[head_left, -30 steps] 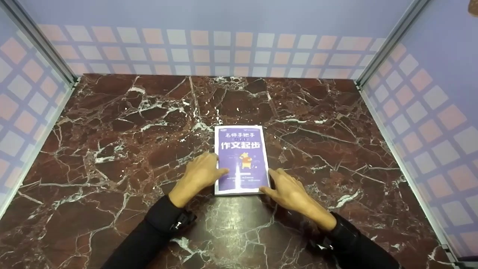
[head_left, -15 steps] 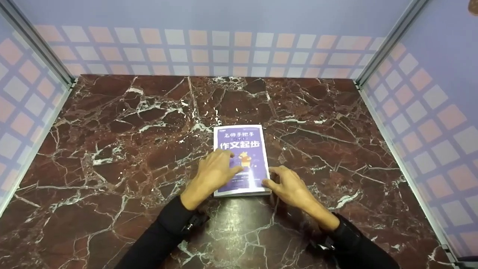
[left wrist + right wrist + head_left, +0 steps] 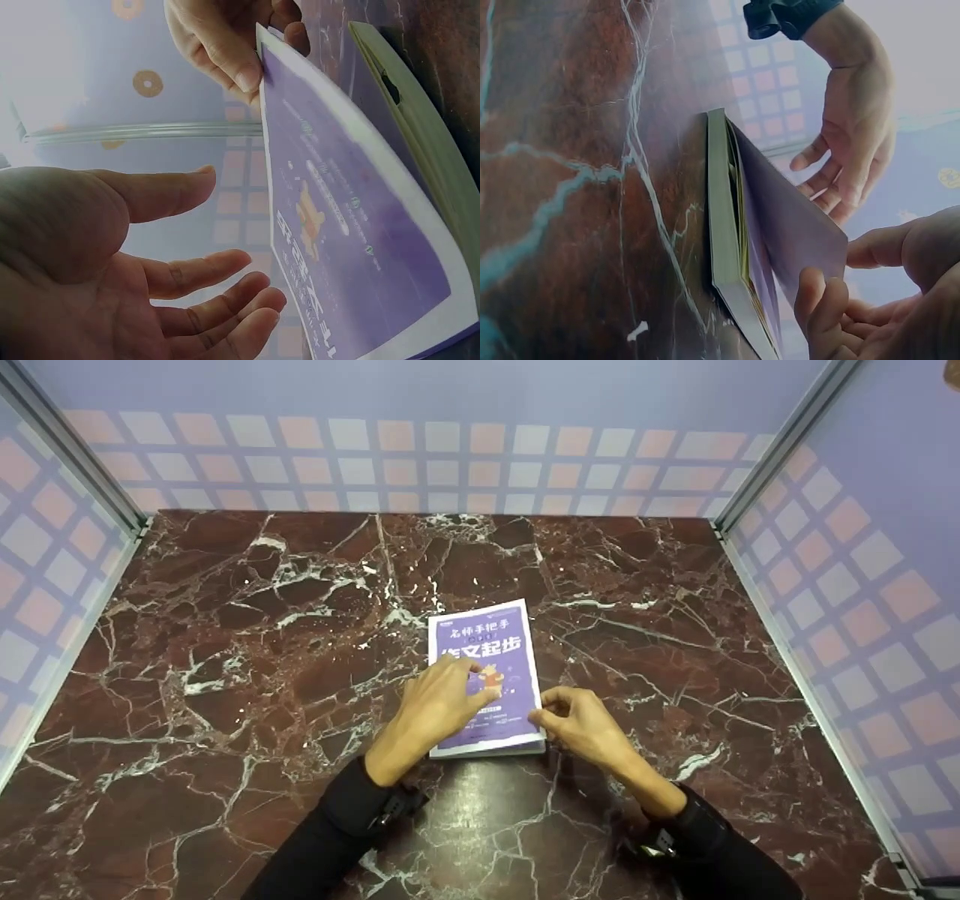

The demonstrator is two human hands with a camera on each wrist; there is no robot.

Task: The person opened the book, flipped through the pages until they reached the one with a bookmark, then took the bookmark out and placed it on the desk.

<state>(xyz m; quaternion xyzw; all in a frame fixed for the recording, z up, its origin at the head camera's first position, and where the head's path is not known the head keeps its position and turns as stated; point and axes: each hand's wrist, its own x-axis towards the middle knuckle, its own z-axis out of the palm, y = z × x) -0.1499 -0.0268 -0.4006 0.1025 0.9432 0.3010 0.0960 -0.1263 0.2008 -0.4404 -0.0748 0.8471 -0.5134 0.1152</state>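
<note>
A purple book (image 3: 491,727) with a white border, Chinese lettering and a small cartoon animal lies on the marble table. Its front cover (image 3: 802,217) is raised at the right side, away from the page block (image 3: 724,202). My right hand (image 3: 589,727) pinches the cover's free edge near the lower right corner, thumb on top and fingers beneath. My left hand (image 3: 435,701) hovers above the left part of the book, fingers extended and apart from the cover in the left wrist view, holding nothing. It hides part of the cover in the head view.
Dark red marble with white veins makes up the tabletop (image 3: 300,607). Lilac panels with pink and white squares stand along the back (image 3: 465,442) and both sides, joined by metal corner posts (image 3: 787,442).
My left hand has moved right, from the book's left edge to over its cover. My right hand has lifted the cover's right side off the pages.
</note>
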